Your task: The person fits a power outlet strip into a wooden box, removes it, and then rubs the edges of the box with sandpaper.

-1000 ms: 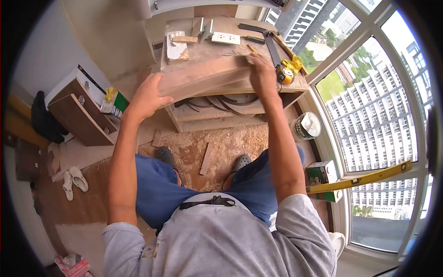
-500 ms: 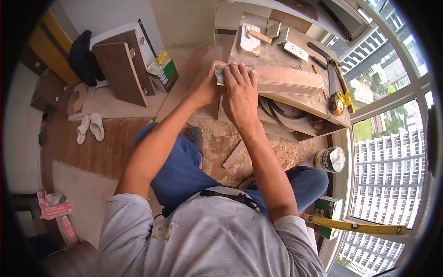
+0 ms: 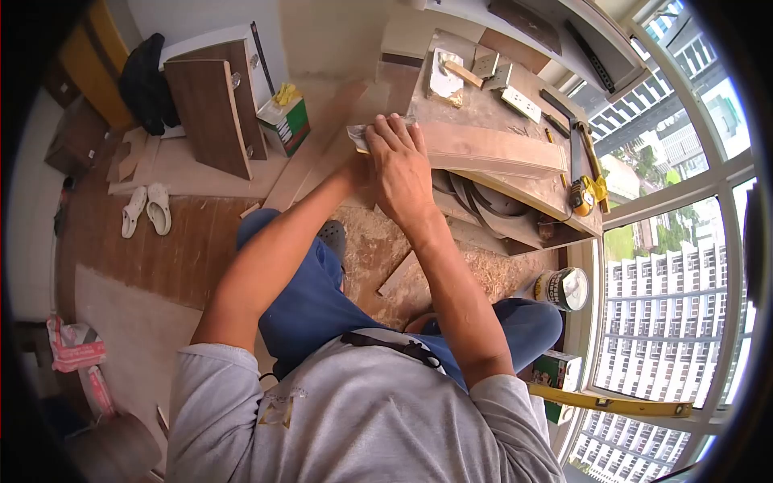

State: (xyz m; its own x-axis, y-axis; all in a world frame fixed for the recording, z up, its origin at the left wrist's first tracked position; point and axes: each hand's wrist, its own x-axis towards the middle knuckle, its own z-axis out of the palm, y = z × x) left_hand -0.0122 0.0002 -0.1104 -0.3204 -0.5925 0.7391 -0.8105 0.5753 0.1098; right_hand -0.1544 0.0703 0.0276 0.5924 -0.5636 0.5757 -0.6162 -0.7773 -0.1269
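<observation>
A long, slightly curved wooden piece [image 3: 491, 151] lies along the near edge of the wooden worktop [image 3: 483, 105]. Over its left end, my right hand [image 3: 400, 165] presses a block wrapped in grey sheet [image 3: 357, 138], fingers together on top. My left hand [image 3: 360, 171] is at the same end, lower and to the left, largely covered by my right hand; its fingers are hidden. Beneath the wooden piece, curved dark strips [image 3: 483, 197] show in the open side of the bench.
On the worktop are a putty-covered board [image 3: 445, 79], socket plates [image 3: 522, 104], a tape measure [image 3: 581, 196] and a hammer [image 3: 592, 153]. A tub [image 3: 564, 288] stands on the floor at right, near a yellow level [image 3: 612, 402]. Cabinet doors [image 3: 208, 117] lean at left.
Both hands and the wrapped block have moved left, past the end of the wooden piece. The view has shifted slightly.
</observation>
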